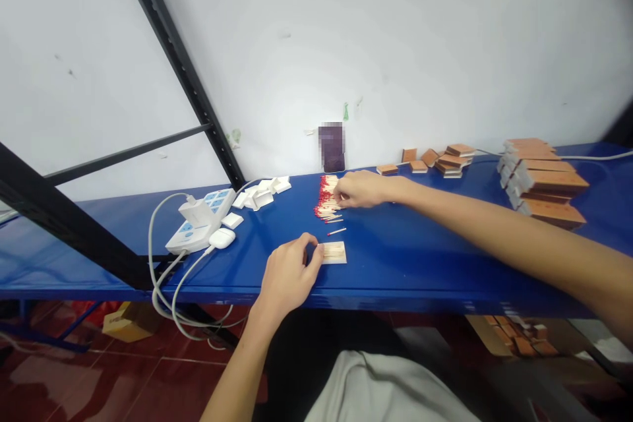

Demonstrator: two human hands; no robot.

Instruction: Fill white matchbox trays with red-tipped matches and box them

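My left hand rests near the front edge of the blue table, fingers curled, thumb and fingertips touching a small open matchbox tray filled with matchsticks. My right hand reaches farther back and its fingers pinch at a pile of red-tipped matches. One loose match lies between the pile and the tray.
A white power strip with cables and a small white earbud case sit at the left. White inner trays lie behind. Brown matchbox sleeves and taller stacks stand at the right. A black metal frame rises at the left.
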